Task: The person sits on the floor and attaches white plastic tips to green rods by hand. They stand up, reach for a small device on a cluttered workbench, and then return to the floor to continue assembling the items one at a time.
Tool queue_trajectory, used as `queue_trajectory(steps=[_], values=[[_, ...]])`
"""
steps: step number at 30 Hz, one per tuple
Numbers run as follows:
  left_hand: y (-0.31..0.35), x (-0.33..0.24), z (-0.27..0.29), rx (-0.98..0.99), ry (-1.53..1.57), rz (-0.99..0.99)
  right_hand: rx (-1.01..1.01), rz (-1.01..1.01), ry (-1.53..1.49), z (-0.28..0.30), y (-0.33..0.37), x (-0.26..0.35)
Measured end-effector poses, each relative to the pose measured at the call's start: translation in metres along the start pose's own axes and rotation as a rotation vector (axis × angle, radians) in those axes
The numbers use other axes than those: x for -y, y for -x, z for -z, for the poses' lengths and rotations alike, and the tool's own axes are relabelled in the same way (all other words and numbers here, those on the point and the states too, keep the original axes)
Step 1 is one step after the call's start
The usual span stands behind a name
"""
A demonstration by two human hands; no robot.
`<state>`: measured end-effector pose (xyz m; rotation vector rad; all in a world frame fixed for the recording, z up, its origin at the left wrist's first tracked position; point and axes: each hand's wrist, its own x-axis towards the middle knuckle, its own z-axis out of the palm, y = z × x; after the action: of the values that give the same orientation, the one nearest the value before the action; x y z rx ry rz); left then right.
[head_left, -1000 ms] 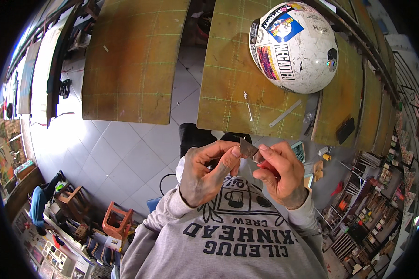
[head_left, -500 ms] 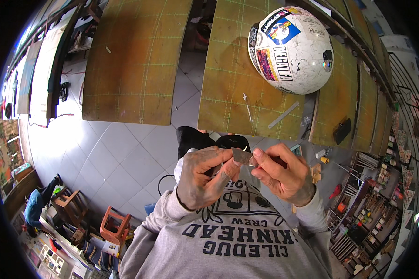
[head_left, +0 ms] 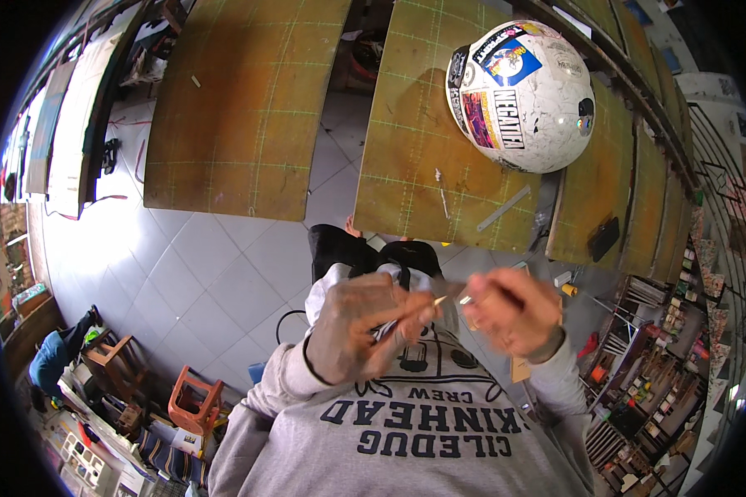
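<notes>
My left hand (head_left: 365, 327) is closed in front of my chest, its fingers pinching a thin pale stick (head_left: 439, 301) with a pointed tip. My right hand (head_left: 515, 313) is beside it, curled closed and smeared by motion. A small dark flat piece (head_left: 452, 291) shows between the hands, beside a bright glint at the right fingers; the blur hides how it is gripped. The hands are a short gap apart. Both are over my grey printed sweatshirt (head_left: 431, 414).
A white stickered helmet (head_left: 547, 108) sits on the right green-lined board (head_left: 398, 157). A metal ruler (head_left: 504, 207) and a thin white strip (head_left: 443, 192) lie nearer me. Another board (head_left: 232, 124) is to the left. Red-brown stools (head_left: 195, 402) and tool racks (head_left: 638, 373) flank me.
My hands have moved apart and a little lower; the right one has curled and blurred. The dark flat piece, plain between both hands before, is now smeared. The pale tip points more to the right.
</notes>
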<state>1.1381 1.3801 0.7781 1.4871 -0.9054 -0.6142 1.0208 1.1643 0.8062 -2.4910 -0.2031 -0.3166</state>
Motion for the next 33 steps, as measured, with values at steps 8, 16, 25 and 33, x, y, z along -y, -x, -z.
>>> queue_trajectory(steps=[8, 16, 25, 33], values=[[0.011, -0.022, -0.009, -0.101, 0.285, 0.274, -0.102, -0.079, -0.238, 0.010, 0.001, 0.020], [0.021, -0.016, -0.013, -0.162, 0.340, 0.351, -0.063, -0.100, -0.253, -0.023, -0.017, 0.030], [0.019, -0.008, -0.007, -0.103, 0.030, 0.062, -0.044, -0.043, -0.320, -0.024, -0.019, 0.026], [0.020, -0.005, -0.001, -0.084, -0.027, -0.044, -0.041, -0.030, -0.266, -0.020, -0.024, 0.028]])
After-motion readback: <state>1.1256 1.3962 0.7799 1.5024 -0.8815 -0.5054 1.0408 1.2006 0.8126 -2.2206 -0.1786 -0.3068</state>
